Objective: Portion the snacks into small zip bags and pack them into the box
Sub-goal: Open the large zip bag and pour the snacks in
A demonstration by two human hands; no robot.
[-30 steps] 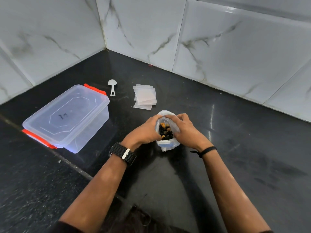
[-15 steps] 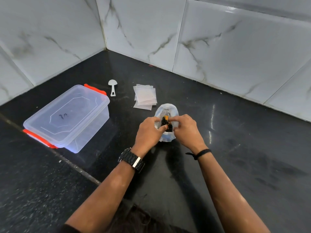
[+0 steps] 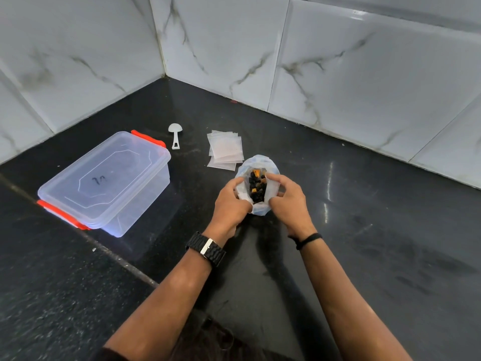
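Note:
A clear plastic snack bag (image 3: pixel 257 162) stands on the black counter, its mouth spread wide over dark and orange snack pieces (image 3: pixel 257 187). My left hand (image 3: pixel 230 201) grips the bag's left edge and my right hand (image 3: pixel 287 198) grips its right edge. Just behind the bag lies a stack of small empty zip bags (image 3: pixel 226 149). A clear lidded box (image 3: pixel 104 178) with orange clips sits to the left, its lid on. A white plastic scoop (image 3: pixel 175 134) lies between the box and the zip bags.
White marble-tiled walls (image 3: pixel 364 74) meet in a corner behind the counter. A seam in the counter (image 3: pixel 125 264) runs diagonally under the box towards my left forearm.
Both hands moved forward with the snack bag, then drew its edges apart, so the mouth now gapes wider. The box, scoop and zip bags have not moved.

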